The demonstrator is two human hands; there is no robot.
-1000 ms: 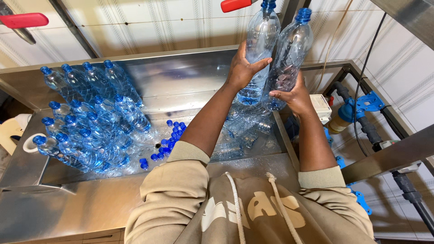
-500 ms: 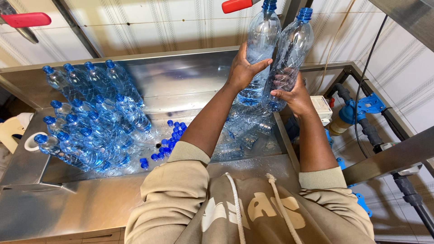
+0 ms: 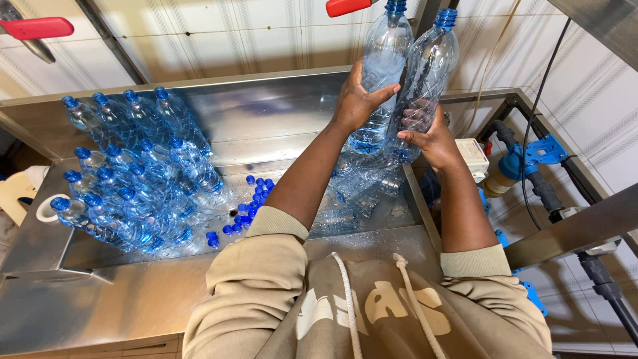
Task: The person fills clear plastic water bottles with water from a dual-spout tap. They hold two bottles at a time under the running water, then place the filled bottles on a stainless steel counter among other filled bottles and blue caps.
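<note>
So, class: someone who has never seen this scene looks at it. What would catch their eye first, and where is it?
First, the two clear plastic bottles held up side by side at the top: the left hand grips the left bottle, the right hand the right bottle. Next, the heap of blue-capped bottles lying in the left of the steel trough. Loose blue caps lie beside the heap.

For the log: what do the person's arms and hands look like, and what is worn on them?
Both hands are bare: left hand, right hand. No gloves, rings or watch show. The forearms are uncovered, with beige sweatshirt sleeves pushed up to ribbed cuffs near the elbows. Two pale drawcords hang down the sweatshirt front.
</note>
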